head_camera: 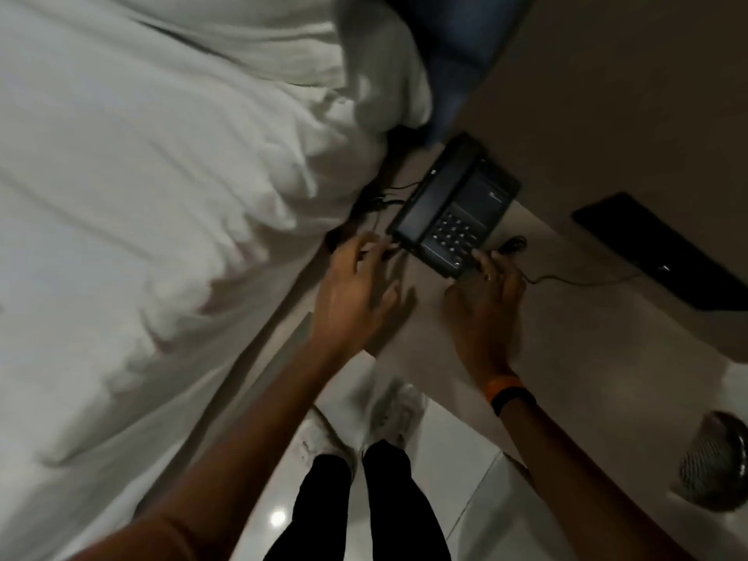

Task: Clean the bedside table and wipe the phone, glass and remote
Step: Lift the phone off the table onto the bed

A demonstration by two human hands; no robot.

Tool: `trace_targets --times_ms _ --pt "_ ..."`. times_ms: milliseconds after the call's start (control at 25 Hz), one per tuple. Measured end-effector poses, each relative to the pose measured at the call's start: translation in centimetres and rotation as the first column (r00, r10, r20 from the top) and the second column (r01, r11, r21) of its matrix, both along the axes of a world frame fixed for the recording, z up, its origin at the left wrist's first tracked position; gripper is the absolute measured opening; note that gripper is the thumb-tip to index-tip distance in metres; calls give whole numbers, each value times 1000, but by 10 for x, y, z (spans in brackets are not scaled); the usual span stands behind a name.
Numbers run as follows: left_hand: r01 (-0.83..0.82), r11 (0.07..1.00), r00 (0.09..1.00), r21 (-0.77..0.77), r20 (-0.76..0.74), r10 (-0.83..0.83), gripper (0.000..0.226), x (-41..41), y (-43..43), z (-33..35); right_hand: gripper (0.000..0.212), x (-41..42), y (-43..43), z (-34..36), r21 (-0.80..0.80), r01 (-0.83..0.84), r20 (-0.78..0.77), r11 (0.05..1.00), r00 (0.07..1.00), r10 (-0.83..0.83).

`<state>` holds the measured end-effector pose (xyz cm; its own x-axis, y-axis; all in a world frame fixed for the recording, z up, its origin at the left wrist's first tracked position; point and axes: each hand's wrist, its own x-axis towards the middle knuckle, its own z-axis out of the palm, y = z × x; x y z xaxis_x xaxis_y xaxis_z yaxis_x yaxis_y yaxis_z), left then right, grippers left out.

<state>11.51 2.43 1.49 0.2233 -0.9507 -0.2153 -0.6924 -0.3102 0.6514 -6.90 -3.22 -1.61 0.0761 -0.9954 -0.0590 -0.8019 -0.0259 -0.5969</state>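
The black desk phone point(455, 208) sits on the bedside table point(574, 317) near its far edge, close to the corner that meets the bed point(141, 236), handset in its cradle and keypad facing up. The right hand point(485, 305) has its fingers on the phone's near corner, seemingly gripping that edge. The left hand point(356, 293) is spread open beside the phone's other near corner, fingertips at the dark cords point(380, 200) that run off the table's bed-side edge; whether it pinches a cord cannot be told through the blur. A thin cable point(574, 282) trails from the phone toward the table's right side, where a flat dark slab point(664, 253) lies against the wall; it is too dim to identify. No cloth shows in either hand, and no glass or remote can be made out.

The step looks like shifting or lifting the phone to free the surface beneath it. To do it well, both near corners should be held so the handset stays seated, and the phone moved only as far as the cords allow, keeping them slack and off the table edge. A mesh bin point(714, 459) stands on the floor at the right.
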Motion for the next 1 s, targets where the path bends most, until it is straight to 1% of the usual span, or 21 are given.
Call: trace_targets --times_ms 120,200,240,280,320,400,440,520,600,640,720,800,880,1000 --pt "103 994 995 43 3 -104 71 -3 -57 -32 56 -36 -25 -29 55 145 -32 988 989 -143" --pt "148 988 989 30 24 -149 77 0 -94 -51 55 -53 -38 -47 103 196 -95 975 978 -186" --pt "157 987 987 30 13 -157 79 2 -111 -57 54 -57 -43 -54 113 197 -98 974 978 -186" --pt "161 986 987 33 -19 -160 80 3 -126 -63 52 -57 -48 -57 108 180 -74 978 982 -172" --pt "160 986 984 40 -82 -156 81 4 -141 -66 50 -54 -56 -60 88 148 -37 985 989 -145" --pt "147 986 958 82 -259 -122 83 1 -163 -73 48 -38 -73 -65 61 71 2 996 997 -71" --pt "136 985 947 106 -306 -98 84 0 -171 -76 50 -27 -82 -67 79 55 -1 995 998 -55" --pt "102 987 951 125 -304 -60 87 -4 -176 -79 55 -8 -96 -71 160 118 21 980 992 -123" --pt "45 991 944 128 -329 0 87 -7 -169 -78 52 1 -100 -73 212 193 98 958 971 -218" --pt "12 992 937 125 -349 33 87 -9 -160 -75 50 2 -96 -70 225 201 143 953 961 -236" --pt "-80 992 926 99 -362 110 87 -15 -133 -67 48 -2 -86 -57 261 182 227 948 943 -243" --pt "-238 970 892 45 -386 236 87 -23 -93 -50 47 -2 -70 -34 282 102 305 954 933 -190" --pt "-421 907 811 7 -444 380 87 -31 -53 -25 47 0 -54 -7 246 -20 395 969 915 -81" --pt "-645 763 673 -42 -505 540 85 -36 0 21 48 16 -34 38 195 -176 434 965 898 76"
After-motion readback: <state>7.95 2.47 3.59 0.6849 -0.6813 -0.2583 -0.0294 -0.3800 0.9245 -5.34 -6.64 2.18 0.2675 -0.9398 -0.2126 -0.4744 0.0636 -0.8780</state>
